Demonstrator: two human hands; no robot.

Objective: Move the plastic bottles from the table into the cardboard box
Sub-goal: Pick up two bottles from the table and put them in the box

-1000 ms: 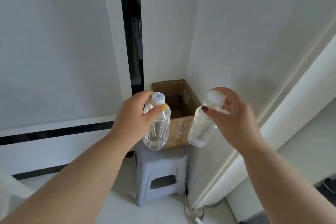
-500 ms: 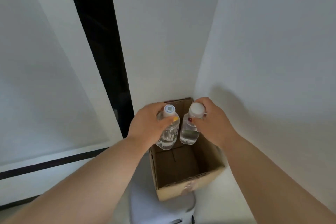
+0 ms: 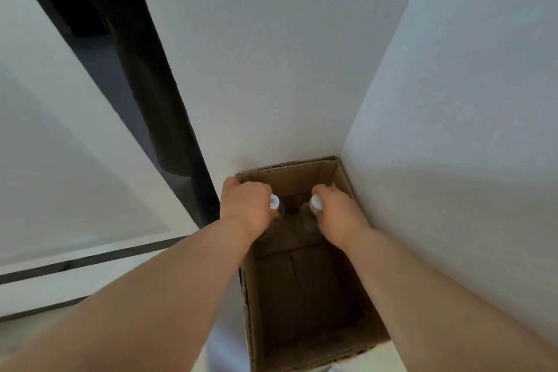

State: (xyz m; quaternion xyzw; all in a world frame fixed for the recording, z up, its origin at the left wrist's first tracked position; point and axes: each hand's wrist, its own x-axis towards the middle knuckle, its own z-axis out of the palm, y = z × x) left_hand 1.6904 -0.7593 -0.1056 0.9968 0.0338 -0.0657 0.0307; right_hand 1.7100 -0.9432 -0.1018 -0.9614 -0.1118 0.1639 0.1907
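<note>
An open cardboard box (image 3: 305, 174) sits in the corner of two white walls, seen from above. My left hand (image 3: 246, 208) grips a clear plastic bottle with a white cap (image 3: 274, 202) near its neck. My right hand (image 3: 338, 214) grips a second clear bottle by its white cap (image 3: 315, 202). Both bottles stand upright, side by side, inside the far half of the box, their bodies dim against the brown floor of the box.
White walls close the box in behind and on the right. A dark vertical gap (image 3: 145, 106) runs along the left wall. The near half of the box floor (image 3: 305, 296) shows bare cardboard flaps. A pale stool edge (image 3: 225, 350) shows below the box.
Both hands have lowered the two bottles from above the box rim down into the box, and the view has moved closer over the box.
</note>
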